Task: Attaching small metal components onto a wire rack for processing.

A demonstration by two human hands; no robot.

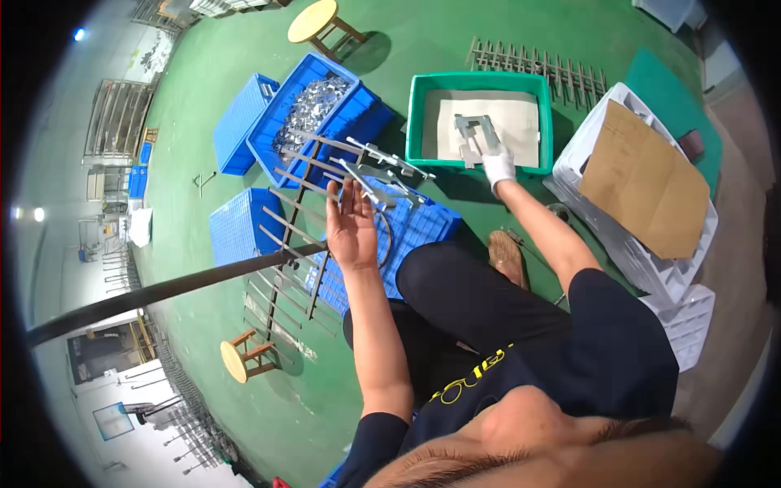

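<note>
My bare left hand [351,228] is raised, palm toward me and fingers stretched out, beside a rack of metal prongs [305,183]. Close to its fingertips, a silver metal bracket [364,185] sits at the rack's end. A second long bracket [390,156] lies beyond it. My right hand [498,167], in a white glove, reaches over the near rim of a green bin [480,81]. It grips the near end of a flat, forked grey metal bracket [470,126], above cardboard in the bin. The glove hides part of that bracket, and its fingertips are hard to make out.
A blue bin [268,122] full of small metal parts stands ahead left. Blue crates [244,224] surround the rack, and a dark bar [163,281] crosses at left. White trays with cardboard [647,175] stack at right. Two round stools [313,20] and a pronged rack [541,65] occupy the floor.
</note>
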